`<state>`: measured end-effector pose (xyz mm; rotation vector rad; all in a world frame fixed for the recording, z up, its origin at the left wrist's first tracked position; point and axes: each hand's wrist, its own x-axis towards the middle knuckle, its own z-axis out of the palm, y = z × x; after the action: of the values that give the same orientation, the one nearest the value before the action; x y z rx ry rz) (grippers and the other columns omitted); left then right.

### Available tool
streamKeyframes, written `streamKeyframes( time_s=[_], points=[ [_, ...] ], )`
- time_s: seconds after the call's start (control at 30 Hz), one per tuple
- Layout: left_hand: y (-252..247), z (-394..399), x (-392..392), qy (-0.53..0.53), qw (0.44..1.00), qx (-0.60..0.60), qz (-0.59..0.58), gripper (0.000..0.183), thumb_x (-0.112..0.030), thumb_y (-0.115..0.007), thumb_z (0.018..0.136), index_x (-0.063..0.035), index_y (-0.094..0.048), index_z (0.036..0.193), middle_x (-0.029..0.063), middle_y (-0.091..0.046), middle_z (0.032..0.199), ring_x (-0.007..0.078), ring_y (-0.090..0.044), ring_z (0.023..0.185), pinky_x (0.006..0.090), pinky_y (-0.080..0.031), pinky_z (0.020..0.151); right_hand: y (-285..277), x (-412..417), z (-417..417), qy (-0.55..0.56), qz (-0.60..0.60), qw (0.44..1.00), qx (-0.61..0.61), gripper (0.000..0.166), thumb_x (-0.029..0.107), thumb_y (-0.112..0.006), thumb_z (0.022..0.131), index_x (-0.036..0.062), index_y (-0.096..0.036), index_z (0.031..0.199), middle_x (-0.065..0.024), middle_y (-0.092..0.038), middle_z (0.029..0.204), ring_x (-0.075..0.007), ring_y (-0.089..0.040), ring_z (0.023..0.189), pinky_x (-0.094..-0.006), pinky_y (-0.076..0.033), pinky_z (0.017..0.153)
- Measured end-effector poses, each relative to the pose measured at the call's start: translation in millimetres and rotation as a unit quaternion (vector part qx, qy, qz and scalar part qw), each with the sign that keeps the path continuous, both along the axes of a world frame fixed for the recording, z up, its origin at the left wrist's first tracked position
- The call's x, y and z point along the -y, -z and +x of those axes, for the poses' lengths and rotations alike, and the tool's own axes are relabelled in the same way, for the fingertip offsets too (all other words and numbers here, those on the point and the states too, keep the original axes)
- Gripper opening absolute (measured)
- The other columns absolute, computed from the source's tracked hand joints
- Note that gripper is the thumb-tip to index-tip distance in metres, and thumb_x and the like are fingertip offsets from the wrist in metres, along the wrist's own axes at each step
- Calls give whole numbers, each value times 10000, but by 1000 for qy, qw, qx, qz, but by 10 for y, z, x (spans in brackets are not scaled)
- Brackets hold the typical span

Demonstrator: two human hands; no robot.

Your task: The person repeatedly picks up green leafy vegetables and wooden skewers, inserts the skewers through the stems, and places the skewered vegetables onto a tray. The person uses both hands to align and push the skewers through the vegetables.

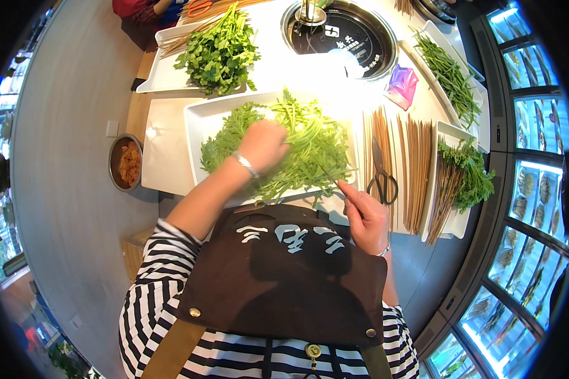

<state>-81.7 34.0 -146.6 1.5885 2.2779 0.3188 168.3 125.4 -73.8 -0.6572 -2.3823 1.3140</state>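
My left hand (263,147), blurred and wearing a silver bracelet, reaches into a heap of leafy greens (308,175). Its fingertips are hidden, so whether it grips a stem cannot be told. Pinched between thumb and forefinger of my right hand (367,220) is a thin wooden skewer (331,177), whose far end points into the leaves near the heap's right side. The greens lie in a white rectangular tray (189,137) in front of my apron. Their feathery leaves are mostly to the left, with pale stems towards the top.
Right of the tray lie black-handled scissors (382,184) and bare skewers (415,175). Skewered greens (467,175) fill a narrow tray. Beyond are green beans (448,76), a pink-purple packet (402,85), a round hotpot cooker (322,42) and parsley-like greens (220,57). A metal bowl (113,163) stands left.
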Motion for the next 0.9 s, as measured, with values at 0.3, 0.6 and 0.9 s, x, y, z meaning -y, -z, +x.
streamKeyframes(
  time_s=[0.3,0.6,0.9],
  points=[
    [-1208,-333,544,-160,923,340,85,139,-127,-581,894,-3,-589,832,-43,-499,701,29,-409,661,206,-381,599,57,3,-60,-11,-2,1000,3,367,-64,-546,821,61,-621,1157,-118,-529,669,-233,-510,560,-317,-416,537],
    [-620,-13,594,-104,987,120,29,239,-235,-697,787,-26,-583,794,109,-569,701,254,-555,648,345,-460,625,68,1,-63,-12,0,1000,2,368,-60,-549,815,68,-626,1151,-110,-531,660,-228,-515,558,-312,-418,538],
    [-217,247,460,-55,995,24,83,185,-207,-665,771,-48,-578,732,115,-546,689,315,-546,698,417,-439,628,91,5,-29,-7,1,1000,12,372,-60,-545,811,72,-629,1149,-110,-533,657,-225,-520,559,-311,-419,538]
  ],
)
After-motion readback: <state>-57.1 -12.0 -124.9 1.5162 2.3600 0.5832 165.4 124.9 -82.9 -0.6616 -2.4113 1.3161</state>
